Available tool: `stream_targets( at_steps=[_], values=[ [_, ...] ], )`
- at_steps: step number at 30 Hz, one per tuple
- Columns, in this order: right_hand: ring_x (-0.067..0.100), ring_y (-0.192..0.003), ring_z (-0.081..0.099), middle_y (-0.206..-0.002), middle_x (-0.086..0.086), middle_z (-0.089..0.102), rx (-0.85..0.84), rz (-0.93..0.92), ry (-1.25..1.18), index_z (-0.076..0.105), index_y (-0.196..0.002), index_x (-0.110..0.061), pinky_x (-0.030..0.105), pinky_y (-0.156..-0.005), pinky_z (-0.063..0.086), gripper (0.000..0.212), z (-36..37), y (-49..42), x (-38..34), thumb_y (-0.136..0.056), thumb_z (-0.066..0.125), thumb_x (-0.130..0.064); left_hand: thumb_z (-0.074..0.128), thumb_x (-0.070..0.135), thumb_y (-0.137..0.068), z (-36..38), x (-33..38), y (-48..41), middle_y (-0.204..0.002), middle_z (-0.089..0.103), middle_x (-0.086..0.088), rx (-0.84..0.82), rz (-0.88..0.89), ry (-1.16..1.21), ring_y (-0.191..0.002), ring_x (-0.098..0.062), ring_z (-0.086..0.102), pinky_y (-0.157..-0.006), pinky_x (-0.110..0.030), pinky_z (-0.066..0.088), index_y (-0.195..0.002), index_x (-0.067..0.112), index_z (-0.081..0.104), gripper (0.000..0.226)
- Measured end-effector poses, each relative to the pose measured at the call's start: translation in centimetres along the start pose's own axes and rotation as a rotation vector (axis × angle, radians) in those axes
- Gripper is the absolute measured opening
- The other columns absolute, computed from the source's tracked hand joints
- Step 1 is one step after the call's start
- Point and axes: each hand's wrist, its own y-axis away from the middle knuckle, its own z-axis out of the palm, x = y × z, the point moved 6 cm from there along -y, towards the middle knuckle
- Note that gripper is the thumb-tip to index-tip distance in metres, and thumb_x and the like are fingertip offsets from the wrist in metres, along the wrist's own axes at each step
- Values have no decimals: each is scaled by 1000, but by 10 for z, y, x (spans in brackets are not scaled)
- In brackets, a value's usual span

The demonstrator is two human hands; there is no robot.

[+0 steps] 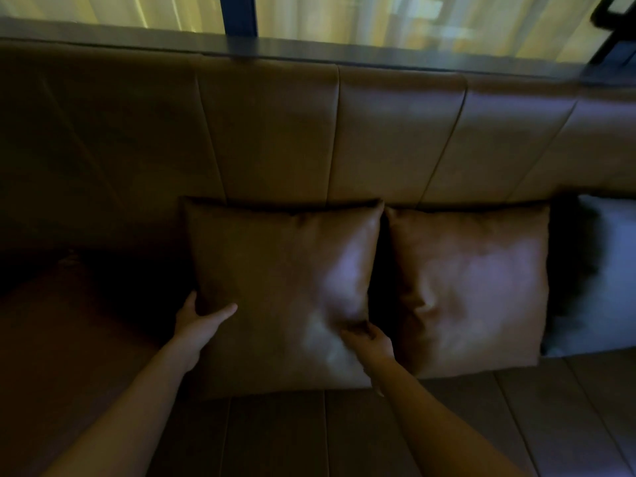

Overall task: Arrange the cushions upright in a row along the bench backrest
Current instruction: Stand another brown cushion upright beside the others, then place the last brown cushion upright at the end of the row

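A brown leather cushion [282, 287] stands upright against the padded bench backrest [395, 132]. My left hand [199, 321] grips its lower left edge, thumb on the front face. My right hand [371, 339] pinches its lower right edge, in the gap beside a second brown cushion [471, 287] that also stands upright just to the right. Further right a grey cushion [599, 277] leans on the backrest, partly cut off by the frame. A dark reddish cushion [62, 321] lies flat on the seat at the left.
The bench seat [344, 435] runs along the bottom of the view. A dark ledge [309, 51] tops the backrest, with a curtained window and a dark post behind it. The scene is dim.
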Motion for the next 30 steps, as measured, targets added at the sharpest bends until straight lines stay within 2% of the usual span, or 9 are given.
stream_targets(
  at_steps=[2, 4, 8, 12, 14, 16, 18, 26, 30],
  values=[
    [21, -87, 63, -97, 5, 61, -39, 35, 23, 46, -140, -10, 30, -70, 55, 56, 0, 19, -6, -88, 66, -21, 76, 35, -76, -12, -2, 11, -158, 25, -9, 12, -50, 28, -140, -38, 31, -109, -59, 30, -152, 34, 17, 95],
    [28, -105, 61, -113, 10, 59, -66, 54, 39, 38, -145, -12, 37, -83, 52, 62, 6, 37, -13, -90, 64, -25, 75, 36, -76, -30, -3, 23, -157, 26, -8, 46, -105, 85, -139, -38, 33, -107, -61, 32, -150, 39, 19, 92],
    [22, -104, 60, -127, 9, 57, -163, 21, 117, 35, -146, -13, 39, -91, 47, 61, 34, 69, -27, -92, 60, -28, 71, 26, -83, -76, -11, 47, -152, 33, -16, 111, -213, 170, -122, -43, 53, -88, -57, 51, -148, 41, 20, 83],
    [20, -95, 64, -103, 1, 63, -277, 7, 204, 50, -136, -11, 39, -89, 48, 46, 63, 102, -33, -94, 55, -29, 61, 13, -90, -111, -15, 70, -135, 46, -17, 171, -210, 340, -69, -32, 74, -53, -39, 59, -151, 36, 12, 81],
    [25, -103, 64, -115, 5, 65, -334, 28, 233, 51, -134, -11, 39, -88, 49, 43, 76, 119, -33, -95, 53, -30, 56, 11, -93, -130, -14, 84, -120, 47, -12, 264, -140, 287, -43, -15, 68, -39, -25, 53, -153, 22, 13, 74],
    [23, -102, 64, -121, 4, 64, -393, 52, 251, 50, -134, -13, 38, -88, 47, 41, 87, 138, -30, -97, 48, -31, 61, 19, -90, -145, -17, 91, -136, 49, -11, 330, -98, 255, -84, -25, 74, -71, -33, 59, -152, 15, 18, 76],
    [20, -95, 63, -119, 3, 64, -427, 46, 268, 51, -132, -13, 37, -86, 46, 39, 98, 152, -28, -98, 46, -31, 65, 21, -87, -159, -19, 100, -140, 50, -14, 378, -77, 185, -115, -31, 59, -97, -41, 48, -149, 12, 27, 74],
    [18, -86, 63, -105, 1, 63, -453, -37, 398, 57, -114, -14, 34, -81, 43, 25, 172, 204, -32, -94, 47, -27, 65, 19, -88, -242, -35, 116, -142, 49, -20, 421, -59, 145, -128, -36, 49, -105, -47, 41, -142, 9, 41, 60],
    [18, -86, 60, -109, 3, 62, -492, -37, 436, 53, -125, -14, 31, -74, 42, 34, 238, 228, -24, -96, 47, -31, 63, 21, -89, -313, -60, 112, -144, 45, -19, 419, -109, 112, -129, -37, 46, -102, -46, 39, -143, 9, 38, 61]
  ],
)
